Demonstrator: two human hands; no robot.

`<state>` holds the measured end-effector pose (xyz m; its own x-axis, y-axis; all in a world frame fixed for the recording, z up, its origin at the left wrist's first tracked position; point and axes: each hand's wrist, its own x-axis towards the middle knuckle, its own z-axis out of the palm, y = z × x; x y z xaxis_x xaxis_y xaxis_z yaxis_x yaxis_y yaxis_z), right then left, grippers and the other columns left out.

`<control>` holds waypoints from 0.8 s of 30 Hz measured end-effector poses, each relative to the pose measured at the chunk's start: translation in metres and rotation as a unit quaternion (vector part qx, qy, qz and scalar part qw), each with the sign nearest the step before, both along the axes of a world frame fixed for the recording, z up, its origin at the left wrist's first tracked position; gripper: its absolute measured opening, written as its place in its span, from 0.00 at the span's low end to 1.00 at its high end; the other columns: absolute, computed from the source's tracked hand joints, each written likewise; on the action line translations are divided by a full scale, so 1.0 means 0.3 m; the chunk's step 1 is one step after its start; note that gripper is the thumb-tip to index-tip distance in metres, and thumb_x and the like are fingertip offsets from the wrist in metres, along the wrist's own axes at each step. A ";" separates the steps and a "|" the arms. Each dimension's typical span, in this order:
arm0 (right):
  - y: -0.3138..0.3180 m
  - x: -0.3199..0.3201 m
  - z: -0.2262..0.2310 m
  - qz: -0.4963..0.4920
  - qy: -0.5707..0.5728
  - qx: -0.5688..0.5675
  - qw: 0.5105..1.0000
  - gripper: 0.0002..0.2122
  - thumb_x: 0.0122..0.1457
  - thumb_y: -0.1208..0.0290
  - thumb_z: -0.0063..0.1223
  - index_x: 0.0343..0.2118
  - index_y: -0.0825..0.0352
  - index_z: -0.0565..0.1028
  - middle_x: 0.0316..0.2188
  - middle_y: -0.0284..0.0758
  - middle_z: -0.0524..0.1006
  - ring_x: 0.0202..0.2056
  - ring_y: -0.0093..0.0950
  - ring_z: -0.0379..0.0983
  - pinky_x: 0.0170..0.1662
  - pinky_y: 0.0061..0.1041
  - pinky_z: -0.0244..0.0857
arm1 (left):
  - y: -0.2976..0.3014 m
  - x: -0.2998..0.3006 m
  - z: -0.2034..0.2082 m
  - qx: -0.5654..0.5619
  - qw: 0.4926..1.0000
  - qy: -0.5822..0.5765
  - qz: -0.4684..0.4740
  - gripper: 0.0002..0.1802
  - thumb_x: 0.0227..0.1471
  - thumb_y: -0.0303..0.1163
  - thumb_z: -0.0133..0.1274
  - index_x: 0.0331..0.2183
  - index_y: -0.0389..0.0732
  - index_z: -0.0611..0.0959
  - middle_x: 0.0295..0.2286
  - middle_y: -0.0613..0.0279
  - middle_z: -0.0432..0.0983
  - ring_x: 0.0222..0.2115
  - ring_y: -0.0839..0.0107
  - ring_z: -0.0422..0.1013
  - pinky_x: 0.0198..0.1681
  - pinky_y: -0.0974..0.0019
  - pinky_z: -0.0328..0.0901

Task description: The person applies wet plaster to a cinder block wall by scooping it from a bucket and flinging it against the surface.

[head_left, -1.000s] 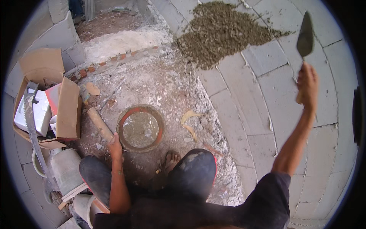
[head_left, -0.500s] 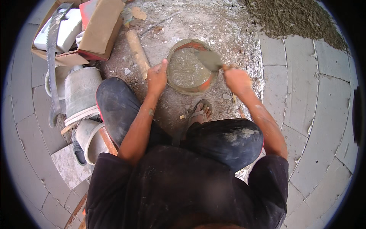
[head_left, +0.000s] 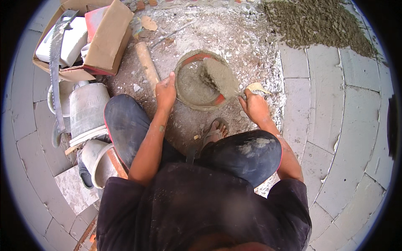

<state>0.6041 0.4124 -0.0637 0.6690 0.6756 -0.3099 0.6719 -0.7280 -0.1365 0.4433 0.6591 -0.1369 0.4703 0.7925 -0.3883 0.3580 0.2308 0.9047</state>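
A round bucket (head_left: 202, 55) with a mortar-caked rim and orange inner wall stands on the rough ground before me. Wet grey mortar (head_left: 194, 85) fills part of it. My left hand (head_left: 166, 90) is closed on the bucket's left rim, thumb up along the edge. To the right of the bucket, my right hand (head_left: 255, 105) grips a trowel (head_left: 222, 77) by its pale handle. The trowel's blade, coated in mortar, lies tilted over the right half of the bucket, its tip toward the mortar.
On the left are a cardboard box (head_left: 109, 39) of containers, a handsaw (head_left: 56, 62) and stacked buckets (head_left: 88, 106). A wooden roller-like piece (head_left: 146, 62) lies beyond my left hand. Grey blocks (head_left: 326, 88) pave the right side, with a mortar heap (head_left: 322, 25) at the far right.
The trowel blade has moved left and down into the bucket's opening, and the mortar has been disturbed. My right hand has shifted slightly downward. The left hand keeps its hold.
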 end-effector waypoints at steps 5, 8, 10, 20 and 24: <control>0.059 0.095 0.063 0.045 -0.025 0.092 0.994 0.15 0.58 0.61 0.57 0.36 0.69 0.72 0.26 0.50 0.77 0.30 0.50 0.76 0.33 0.46 0.70 | 0.012 0.023 0.002 -0.010 0.999 0.043 -0.032 0.29 0.62 0.47 0.48 0.40 0.25 0.83 0.29 0.58 0.80 0.31 0.73 0.70 0.41 0.64 0.65; 0.239 0.124 0.256 0.090 -0.071 0.088 0.989 0.16 0.57 0.57 0.58 0.36 0.67 0.72 0.24 0.46 0.78 0.27 0.47 0.77 0.31 0.43 0.70 | 0.031 0.028 -0.083 -0.007 1.000 -0.020 -0.006 0.27 0.62 0.46 0.48 0.38 0.25 0.83 0.27 0.57 0.78 0.30 0.72 0.70 0.37 0.64 0.66; 0.343 0.095 0.490 0.137 -0.067 0.135 0.979 0.15 0.57 0.58 0.58 0.35 0.68 0.74 0.23 0.46 0.78 0.25 0.46 0.77 0.30 0.41 0.70 | 0.045 -0.001 -0.143 0.024 0.998 0.010 -0.050 0.28 0.63 0.47 0.48 0.39 0.26 0.83 0.30 0.57 0.80 0.32 0.71 0.71 0.40 0.64 0.66; 0.062 0.686 1.101 -0.179 0.044 0.330 0.926 0.15 0.61 0.60 0.54 0.40 0.68 0.78 0.21 0.27 0.72 0.16 0.17 0.64 0.19 0.20 0.62 | 0.065 -0.012 -0.157 0.051 0.997 0.003 -0.054 0.29 0.63 0.48 0.47 0.37 0.26 0.83 0.26 0.55 0.80 0.30 0.71 0.71 0.40 0.63 0.66; -0.361 0.644 1.361 -0.244 -0.238 0.488 0.803 0.11 0.65 0.59 0.50 0.27 0.58 0.71 0.16 0.18 0.63 0.15 0.11 0.54 0.15 0.15 0.47 | 0.043 0.047 -0.198 0.069 0.996 -0.054 -0.031 0.29 0.63 0.47 0.47 0.34 0.25 0.82 0.23 0.56 0.78 0.27 0.71 0.68 0.37 0.61 0.65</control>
